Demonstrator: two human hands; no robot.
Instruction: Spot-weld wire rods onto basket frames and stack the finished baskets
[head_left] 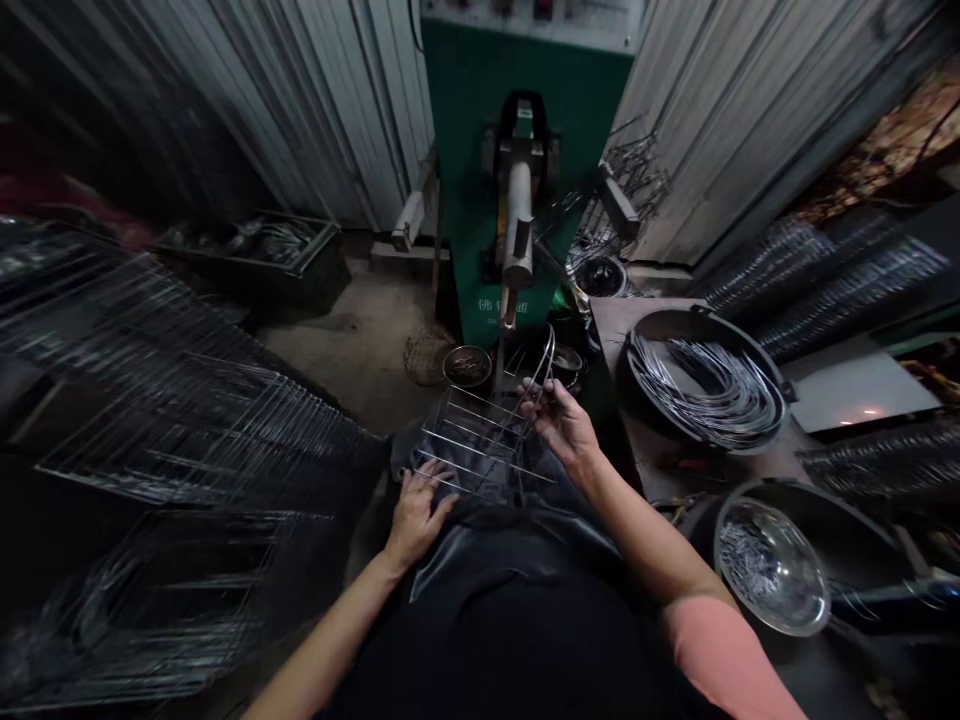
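A small wire rack (469,447) of thin parallel rods lies over my lap, below the green welding machine (465,180). At the rack's near left edge rests my left hand (416,512), its thumb apart from the fingers. My right hand (561,425) is at the rack's right side, with fingers pinched round a curved wire (551,350) that arcs up toward the machine's lower tip (508,318). Whether the curved wire touches the rack cannot be made out.
At right, a table (611,330) bears a black pan of bent wires (705,380); nearer sits a metal bowl of short pieces (772,570). Wire racks (187,420) are stacked at left. A round tin (466,368) stands beyond my lap.
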